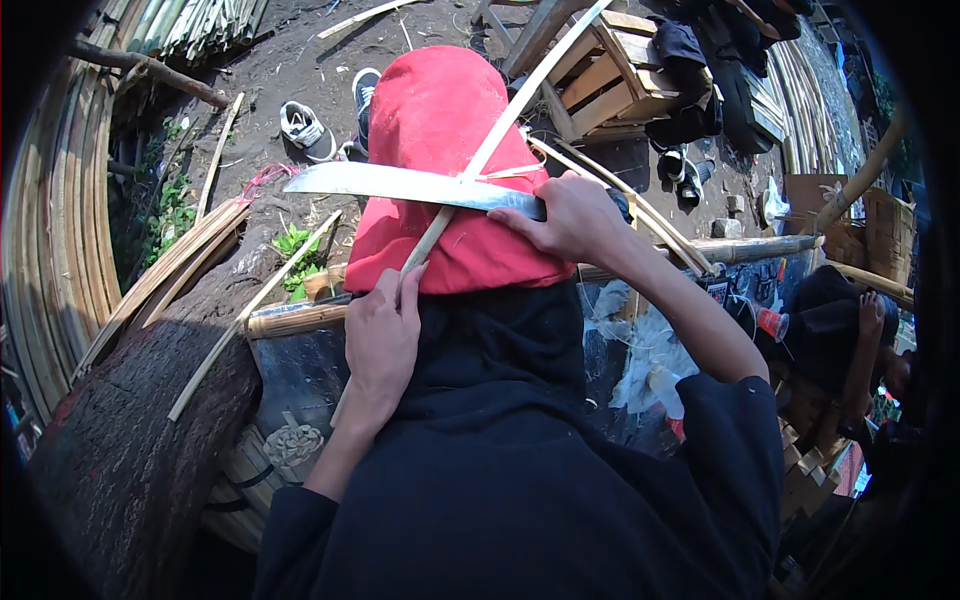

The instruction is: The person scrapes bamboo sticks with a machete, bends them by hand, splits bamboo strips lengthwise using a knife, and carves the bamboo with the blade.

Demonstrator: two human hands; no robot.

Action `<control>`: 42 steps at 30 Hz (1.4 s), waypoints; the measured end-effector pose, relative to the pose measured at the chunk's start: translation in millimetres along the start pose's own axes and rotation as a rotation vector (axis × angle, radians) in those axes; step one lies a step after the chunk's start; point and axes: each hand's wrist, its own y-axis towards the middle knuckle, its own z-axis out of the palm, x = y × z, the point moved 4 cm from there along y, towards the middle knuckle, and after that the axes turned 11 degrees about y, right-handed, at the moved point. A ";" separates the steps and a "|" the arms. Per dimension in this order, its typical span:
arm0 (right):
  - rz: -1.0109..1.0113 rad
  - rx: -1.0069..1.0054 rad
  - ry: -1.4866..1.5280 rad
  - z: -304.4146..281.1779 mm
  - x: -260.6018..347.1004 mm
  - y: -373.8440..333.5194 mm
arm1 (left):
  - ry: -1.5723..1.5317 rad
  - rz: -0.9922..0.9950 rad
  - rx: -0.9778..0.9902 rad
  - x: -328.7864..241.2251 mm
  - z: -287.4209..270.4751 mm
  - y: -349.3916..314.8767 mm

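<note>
My left hand [383, 330] is closed round the near end of a long, pale bamboo strip [525, 95], which slants up and away to the right. In my right hand [580, 215] is the handle of a machete [375, 183]. Its broad blade points left and lies across the strip, a little beyond my left fingers. Blade and strip cross over a red cloth [430, 105] draped on my lap and legs. My right fingers hide most of the handle. How deep the edge sits against the strip I cannot tell.
Bundled bamboo strips [62, 230] stand at the left, beside a dark tree trunk [150, 430]. Ahead are a worn shoe [307, 130] and a wooden crate [615, 75]. A bamboo pole [295, 320] runs across near my waist. Another person [835, 325] sits at the right.
</note>
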 end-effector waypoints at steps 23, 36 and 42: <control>0.616 -0.609 0.215 -109.5 -233.9 89.2 | 0.141 -0.154 -0.033 89.7 -68.1 -161.0; 0.171 -0.068 0.208 -16.9 -51.0 10.6 | -0.838 -0.334 0.741 1.7 8.4 31.7; -0.086 0.070 0.003 2.0 -6.3 -9.2 | -1.031 -0.398 0.921 -9.0 22.9 49.8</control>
